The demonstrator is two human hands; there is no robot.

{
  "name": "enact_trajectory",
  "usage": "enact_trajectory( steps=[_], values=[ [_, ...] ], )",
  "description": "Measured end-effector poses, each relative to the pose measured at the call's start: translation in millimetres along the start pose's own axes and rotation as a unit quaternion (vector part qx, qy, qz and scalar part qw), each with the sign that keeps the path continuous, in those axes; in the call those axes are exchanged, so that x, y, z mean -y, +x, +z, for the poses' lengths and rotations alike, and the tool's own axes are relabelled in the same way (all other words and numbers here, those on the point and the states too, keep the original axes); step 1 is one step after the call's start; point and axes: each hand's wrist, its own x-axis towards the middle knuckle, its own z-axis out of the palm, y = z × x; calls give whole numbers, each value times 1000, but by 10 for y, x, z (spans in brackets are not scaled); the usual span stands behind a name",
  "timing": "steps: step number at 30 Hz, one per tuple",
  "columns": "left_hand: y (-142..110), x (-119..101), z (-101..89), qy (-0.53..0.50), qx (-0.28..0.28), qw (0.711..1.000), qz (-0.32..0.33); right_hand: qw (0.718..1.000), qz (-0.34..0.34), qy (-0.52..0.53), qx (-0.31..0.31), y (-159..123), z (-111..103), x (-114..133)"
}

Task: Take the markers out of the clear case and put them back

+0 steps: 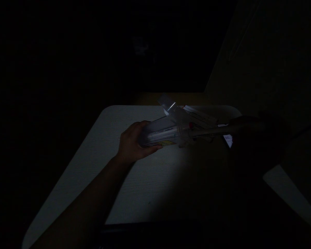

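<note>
The scene is very dark. My left hand (132, 141) is wrapped around the base of a clear plastic pen container (158, 129), which lies tilted on its side with its mouth to the right. Pens (199, 116) stick out of its opening, one with a red end. A clear plastic flap (168, 103) juts up near the mouth. My right hand (256, 145) is a dark shape on the right, closed at the outer end of a long pen-like stick (209, 131) that reaches to the container's mouth. Shadow hides its separate fingers.
A pale table (145, 186) with rounded corners lies beneath. A phone (227, 140) with a lit screen showing digits is partly covered by my right hand. A dark edge (150, 230) crosses the near side. A wall (274, 69) rises at right.
</note>
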Motion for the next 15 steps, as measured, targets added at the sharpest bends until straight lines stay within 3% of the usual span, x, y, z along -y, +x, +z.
enact_trajectory(
  steps=[4, 8, 12, 15],
  values=[
    [10, -12, -24, 9, 1, 1000, 5, 995, -61, -62, -42, -47, 74, 218],
    [15, -15, -28, 10, -2, 1000, 14, 982, -32, -182, 25, -64, 96, 202],
    [31, -35, -38, 8, 5, 1000, 10, 991, -40, -93, 83, -82, 141, 101],
    [42, -43, -46, 6, 5, 1000, 16, 990, -26, -97, 98, -114, 177, 163]
  ],
)
